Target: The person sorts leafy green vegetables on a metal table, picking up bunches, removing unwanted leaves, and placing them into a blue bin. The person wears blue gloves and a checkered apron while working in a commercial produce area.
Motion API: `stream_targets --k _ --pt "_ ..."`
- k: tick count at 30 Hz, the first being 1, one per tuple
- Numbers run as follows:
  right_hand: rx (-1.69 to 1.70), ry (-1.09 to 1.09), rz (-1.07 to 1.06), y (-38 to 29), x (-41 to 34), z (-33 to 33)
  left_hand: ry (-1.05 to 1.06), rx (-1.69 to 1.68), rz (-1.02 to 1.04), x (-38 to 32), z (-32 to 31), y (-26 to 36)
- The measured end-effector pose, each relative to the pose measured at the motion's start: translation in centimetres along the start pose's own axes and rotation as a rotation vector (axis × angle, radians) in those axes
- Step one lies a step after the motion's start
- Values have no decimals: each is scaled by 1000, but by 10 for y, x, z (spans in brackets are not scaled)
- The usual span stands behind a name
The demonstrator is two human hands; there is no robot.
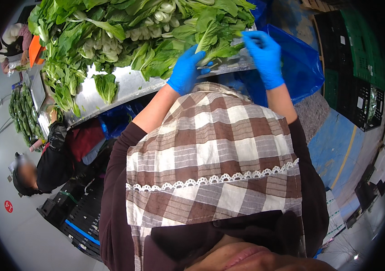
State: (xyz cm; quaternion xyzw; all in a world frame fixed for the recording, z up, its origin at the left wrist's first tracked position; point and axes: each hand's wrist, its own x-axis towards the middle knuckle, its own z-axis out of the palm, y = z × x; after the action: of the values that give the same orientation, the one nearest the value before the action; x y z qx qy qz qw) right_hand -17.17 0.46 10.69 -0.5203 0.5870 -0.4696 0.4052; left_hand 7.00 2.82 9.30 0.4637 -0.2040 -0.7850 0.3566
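A large heap of leafy bok choy point(111, 44) covers the metal table point(134, 81) in front of me. My left hand point(187, 69), in a blue glove, holds a green leafy head point(207, 40) by its stem end at the table's near edge. To the right, my right hand point(263, 56), also gloved in blue, is raised beside the leaves, thumb and fingertips close together at a small yellow-green piece point(239, 34). One small loose head point(105, 88) lies apart on the bare metal.
A blue plastic bag point(297, 64) hangs open right of the table. Black and green crates point(362, 57) are stacked at far right. A co-worker point(53, 162) reaches to the table's left end; another person point(14, 44) stands beyond. Bagged green vegetables point(24, 115) lie at left.
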Motion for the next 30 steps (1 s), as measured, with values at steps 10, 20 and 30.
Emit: stream_targets --k 10,20,30 --pt "-84 -359 432 9 -38 -53 65 300 510 11 11 1" --pt "697 -286 378 -2 -20 43 -62 536 719 -2 28 8" --pt "996 -817 623 9 -31 49 -289 -77 13 -15 7 17"
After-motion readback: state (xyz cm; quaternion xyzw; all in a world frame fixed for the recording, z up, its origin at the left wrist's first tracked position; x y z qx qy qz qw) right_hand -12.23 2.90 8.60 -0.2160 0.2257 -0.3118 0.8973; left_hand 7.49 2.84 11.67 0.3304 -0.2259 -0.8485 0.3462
